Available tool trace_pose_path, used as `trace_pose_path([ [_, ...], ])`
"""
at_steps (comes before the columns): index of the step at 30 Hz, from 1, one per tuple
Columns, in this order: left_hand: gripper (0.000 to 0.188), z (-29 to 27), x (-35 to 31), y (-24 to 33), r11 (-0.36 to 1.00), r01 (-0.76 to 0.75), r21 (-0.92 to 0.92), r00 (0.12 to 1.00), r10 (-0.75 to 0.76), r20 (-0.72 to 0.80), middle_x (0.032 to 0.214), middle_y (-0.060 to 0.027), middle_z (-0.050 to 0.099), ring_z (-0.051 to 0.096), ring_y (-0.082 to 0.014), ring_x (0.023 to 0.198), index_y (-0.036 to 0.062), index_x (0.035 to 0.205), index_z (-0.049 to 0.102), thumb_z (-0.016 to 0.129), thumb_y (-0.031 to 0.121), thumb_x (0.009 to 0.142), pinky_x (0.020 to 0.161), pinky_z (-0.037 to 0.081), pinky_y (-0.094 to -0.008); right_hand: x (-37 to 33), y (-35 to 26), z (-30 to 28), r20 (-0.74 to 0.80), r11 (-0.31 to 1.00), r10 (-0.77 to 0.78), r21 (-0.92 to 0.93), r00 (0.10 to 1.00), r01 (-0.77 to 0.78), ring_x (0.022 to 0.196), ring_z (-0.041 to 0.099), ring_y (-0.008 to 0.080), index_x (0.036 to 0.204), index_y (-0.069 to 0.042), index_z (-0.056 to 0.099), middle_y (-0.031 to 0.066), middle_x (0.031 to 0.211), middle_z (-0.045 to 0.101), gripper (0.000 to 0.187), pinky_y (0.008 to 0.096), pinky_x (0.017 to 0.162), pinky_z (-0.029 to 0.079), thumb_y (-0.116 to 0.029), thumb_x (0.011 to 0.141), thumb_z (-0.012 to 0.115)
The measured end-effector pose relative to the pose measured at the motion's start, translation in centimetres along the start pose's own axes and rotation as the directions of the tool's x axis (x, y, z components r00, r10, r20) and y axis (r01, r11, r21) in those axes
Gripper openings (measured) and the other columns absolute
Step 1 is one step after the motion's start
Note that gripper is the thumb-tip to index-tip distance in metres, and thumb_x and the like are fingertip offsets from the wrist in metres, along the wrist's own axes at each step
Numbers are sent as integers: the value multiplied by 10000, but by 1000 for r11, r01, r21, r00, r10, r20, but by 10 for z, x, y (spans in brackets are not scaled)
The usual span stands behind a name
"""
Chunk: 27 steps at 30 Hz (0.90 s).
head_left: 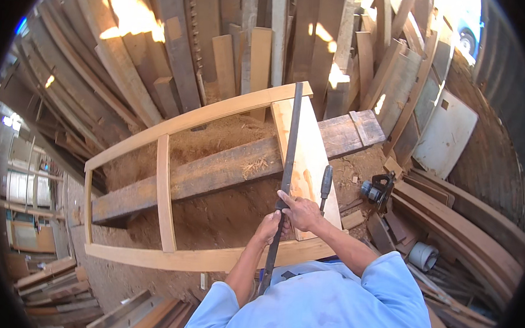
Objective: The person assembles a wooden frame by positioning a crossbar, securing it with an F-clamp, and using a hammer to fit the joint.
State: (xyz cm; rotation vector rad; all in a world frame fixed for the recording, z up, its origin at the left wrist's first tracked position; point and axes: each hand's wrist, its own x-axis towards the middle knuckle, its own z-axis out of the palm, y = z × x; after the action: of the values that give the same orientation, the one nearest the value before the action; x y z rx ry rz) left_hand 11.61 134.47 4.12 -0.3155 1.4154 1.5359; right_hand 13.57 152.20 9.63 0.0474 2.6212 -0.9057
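Note:
A long dark bar clamp (292, 136) lies across the right end of a pale wooden frame (166, 188), running from the far rail to my torso. My left hand (269, 227) is closed around its bar near the middle. My right hand (300, 213) grips the clamp just beyond, thumb on the bar. A dark grip on a thin shaft, the clamp's handle (327, 182), points away beside my right hand; its join with the bar is hidden. Beneath is a wide pale panel (313, 161) between the frame's rails. The frame has a crosspiece and a narrow left end.
A thick worn plank (214, 173) runs under the frame above sawdust-covered ground. Many boards (226, 61) lean upright at the back. A power tool (377, 189) rests at the right, near stacked timber (467, 228) and a grey roll (423, 256). More offcuts (142, 315) lie near left.

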Motion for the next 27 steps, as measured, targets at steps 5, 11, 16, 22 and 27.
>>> trace_pose_path([
  [5, 257, 40, -9, -18, 931, -115, 347, 987, 145, -63, 759, -67, 623, 591, -154, 624, 45, 921, 553, 535, 295, 977, 583, 494, -305, -12, 38, -1, 56, 998, 36, -59, 998, -32, 870, 653, 423, 1496, -233, 339, 224, 910, 666, 617, 506, 756, 514, -361, 939, 573],
  [11, 409, 45, -26, -69, 560, -1, 828, 980, 167, -112, 878, -259, 674, 679, -397, 862, -1, 1034, 570, 665, 351, 851, 769, 511, -457, -48, 71, 24, 132, 987, 156, -46, 979, -151, 934, 647, 433, 1513, -179, 289, 247, 966, 678, 678, 517, 804, 498, -405, 937, 567],
  [16, 369, 43, -30, -62, 513, -68, 856, 996, 86, 27, 905, -258, 678, 661, -424, 883, 11, 1016, 606, 684, 295, 794, 783, 500, -489, -78, 66, 30, 168, 944, 312, 62, 935, -326, 987, 637, 456, 1530, -107, 229, 282, 1044, 664, 782, 518, 862, 493, -457, 925, 579],
  [22, 314, 15, -21, -26, 268, -214, 940, 976, 10, 219, 908, -244, 679, 656, -428, 896, 27, 988, 619, 644, 231, 750, 786, 506, -504, -93, 55, 69, -102, 847, 486, 301, 868, -439, 1020, 625, 462, 1408, -91, 433, 274, 1069, 659, 593, 528, 891, 477, -350, 910, 624],
  [27, 308, -7, -19, 4, 62, -333, 941, 942, -14, 334, 930, -208, 684, 660, -402, 926, 70, 1002, 627, 656, 219, 733, 786, 519, -503, -104, 80, 77, -298, 725, 678, 418, 672, -547, 1047, 614, 463, 1360, -129, 475, 296, 1088, 646, 487, 526, 900, 473, -292, 917, 594],
])
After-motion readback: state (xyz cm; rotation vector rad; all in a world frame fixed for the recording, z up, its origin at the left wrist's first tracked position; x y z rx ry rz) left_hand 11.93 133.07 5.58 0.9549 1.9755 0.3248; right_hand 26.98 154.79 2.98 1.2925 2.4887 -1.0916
